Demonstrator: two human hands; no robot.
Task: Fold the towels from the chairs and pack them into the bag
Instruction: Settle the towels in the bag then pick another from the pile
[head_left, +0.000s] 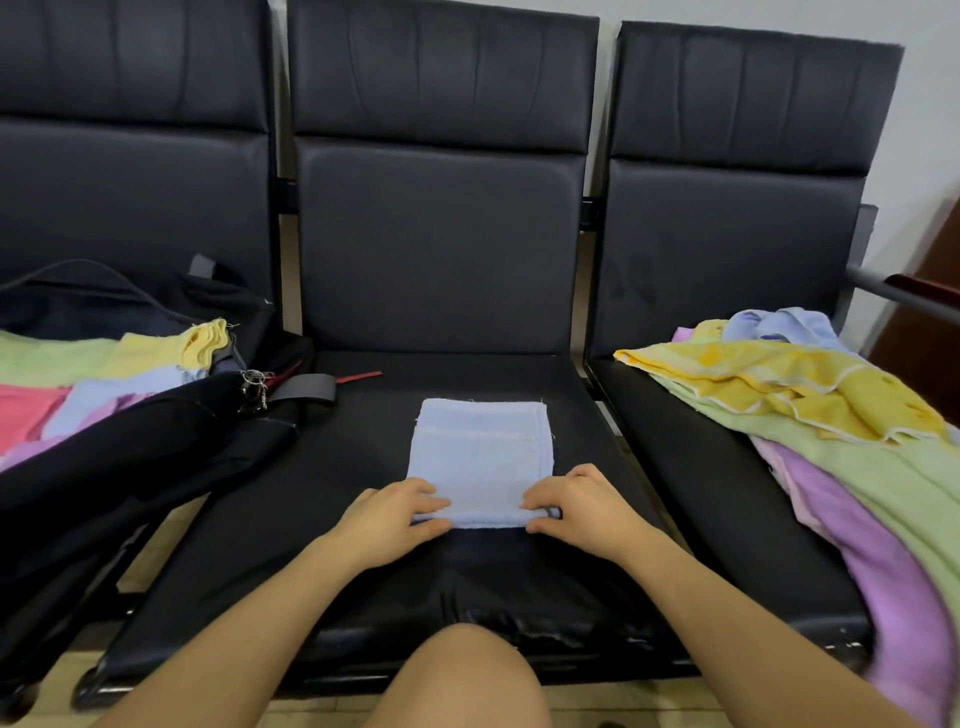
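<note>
Fingers (434, 503) of the left hand (395, 519) and right hand (576, 506) pinch the near edge of one folded pale-blue towel (480, 457) at centre frame, likely to fold it again. At left, an open black bag (156, 431) holds about five folded towels. At right, four or so unfolded towels (831, 415) wait heaped across three chairs (441, 249).

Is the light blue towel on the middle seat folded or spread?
Folded: the light blue towel lies as a compact layered rectangle, left hand and right hand gripping its near corners.
</note>
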